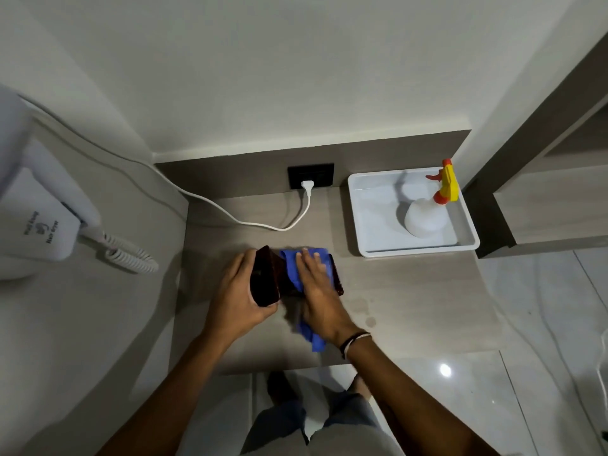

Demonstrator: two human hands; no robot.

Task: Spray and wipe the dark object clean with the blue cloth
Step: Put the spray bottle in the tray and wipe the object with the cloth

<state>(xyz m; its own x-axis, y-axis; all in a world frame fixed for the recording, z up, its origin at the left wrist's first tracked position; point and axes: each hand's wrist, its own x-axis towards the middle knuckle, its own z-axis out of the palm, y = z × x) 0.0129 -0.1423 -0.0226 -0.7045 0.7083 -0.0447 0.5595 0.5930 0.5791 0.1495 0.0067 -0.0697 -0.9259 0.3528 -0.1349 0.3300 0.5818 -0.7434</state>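
The dark object (265, 278), a glossy dark-brown box-like thing, lies on the grey counter (411, 291) near its middle. My left hand (238, 297) grips its left end, thumb on top. My right hand (317, 291) lies flat on the blue cloth (291, 263), pressing it against the object's top. One end of the cloth hangs out below my right wrist. The object's middle is hidden under the cloth and my hand. A white spray bottle (426, 218) with a yellow and orange trigger head stands in the white tray (365, 218) at the back right.
A white wall-mounted hair dryer (42, 209) with a coiled cord hangs at the left. Its white cable (230, 217) runs across the counter's back to a black socket (311, 176). A few wet spots mark the counter right of my right hand. The counter's front edge lies just below my wrists.
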